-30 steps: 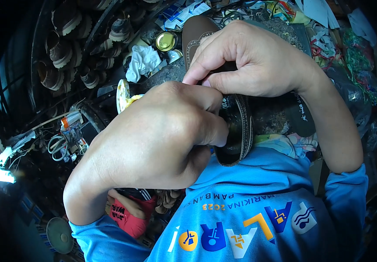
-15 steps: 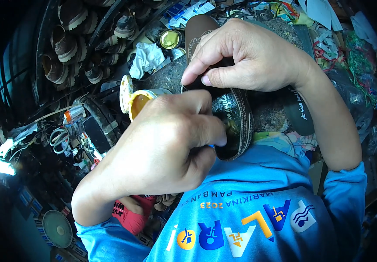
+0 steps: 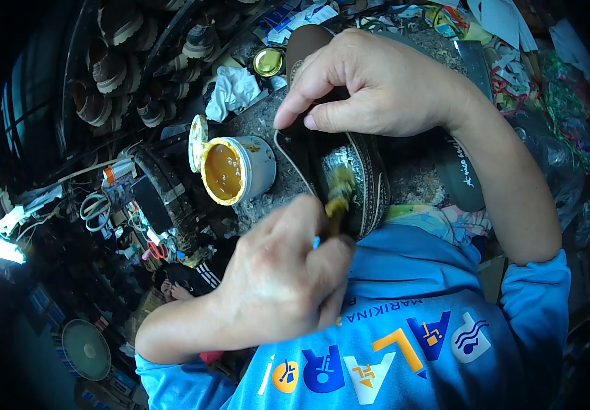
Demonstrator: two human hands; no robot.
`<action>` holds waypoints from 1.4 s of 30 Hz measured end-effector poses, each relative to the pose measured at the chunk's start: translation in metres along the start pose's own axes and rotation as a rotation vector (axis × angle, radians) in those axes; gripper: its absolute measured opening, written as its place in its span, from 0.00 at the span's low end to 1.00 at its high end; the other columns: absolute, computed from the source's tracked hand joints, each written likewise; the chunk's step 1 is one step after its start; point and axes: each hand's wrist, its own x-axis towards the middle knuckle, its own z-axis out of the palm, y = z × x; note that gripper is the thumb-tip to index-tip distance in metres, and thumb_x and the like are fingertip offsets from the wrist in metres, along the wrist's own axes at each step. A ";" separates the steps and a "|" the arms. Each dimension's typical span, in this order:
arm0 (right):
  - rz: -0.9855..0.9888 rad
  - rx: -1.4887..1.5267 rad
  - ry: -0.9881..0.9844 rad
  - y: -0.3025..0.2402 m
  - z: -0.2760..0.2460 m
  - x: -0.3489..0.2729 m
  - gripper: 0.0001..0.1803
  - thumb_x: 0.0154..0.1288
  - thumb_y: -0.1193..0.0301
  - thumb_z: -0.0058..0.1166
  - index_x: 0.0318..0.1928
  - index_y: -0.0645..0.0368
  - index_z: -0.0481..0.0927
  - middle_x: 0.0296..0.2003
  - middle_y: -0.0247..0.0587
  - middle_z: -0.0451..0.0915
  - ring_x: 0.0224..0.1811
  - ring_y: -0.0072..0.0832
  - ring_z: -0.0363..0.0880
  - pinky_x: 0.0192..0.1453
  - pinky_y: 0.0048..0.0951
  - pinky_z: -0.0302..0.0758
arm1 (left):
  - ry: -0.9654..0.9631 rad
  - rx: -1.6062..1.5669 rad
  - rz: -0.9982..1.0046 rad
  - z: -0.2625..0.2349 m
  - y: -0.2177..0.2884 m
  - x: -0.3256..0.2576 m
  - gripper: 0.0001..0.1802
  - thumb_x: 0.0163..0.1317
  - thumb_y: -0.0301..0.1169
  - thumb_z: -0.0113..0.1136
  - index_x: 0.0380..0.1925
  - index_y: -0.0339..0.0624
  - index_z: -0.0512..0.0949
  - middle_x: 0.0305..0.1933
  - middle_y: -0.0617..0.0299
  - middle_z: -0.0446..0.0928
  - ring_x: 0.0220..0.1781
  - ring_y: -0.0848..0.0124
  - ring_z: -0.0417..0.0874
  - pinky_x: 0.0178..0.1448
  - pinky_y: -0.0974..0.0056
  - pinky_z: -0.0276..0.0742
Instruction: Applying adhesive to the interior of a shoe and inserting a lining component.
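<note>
Seen from above, a person in a blue shirt (image 3: 404, 342) works at a cluttered bench. The left hand (image 3: 278, 277) is closed around a small brush (image 3: 339, 198), whose glue-coated bristles rest on the inside of a dark shoe (image 3: 349, 171). The right hand (image 3: 383, 85) grips the shoe from above, thumb and fingers pinching its edge, holding it on a rough block (image 3: 261, 126) at the centre of the bench. Just left of the shoe stands an open white tub (image 3: 237, 169) of amber glue, tilted toward the camera. A crumpled white rag (image 3: 232, 92) lies behind it, near a small round tin (image 3: 267, 61).
</note>
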 end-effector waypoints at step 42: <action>-0.049 -0.010 -0.030 0.001 -0.004 0.001 0.15 0.63 0.77 0.60 0.50 0.62 0.89 0.44 0.46 0.90 0.46 0.31 0.87 0.54 0.32 0.81 | 0.298 -0.074 0.032 0.025 -0.026 -0.011 0.18 0.36 0.19 0.66 0.34 0.36 0.85 0.34 0.54 0.72 0.30 0.57 0.77 0.31 0.57 0.74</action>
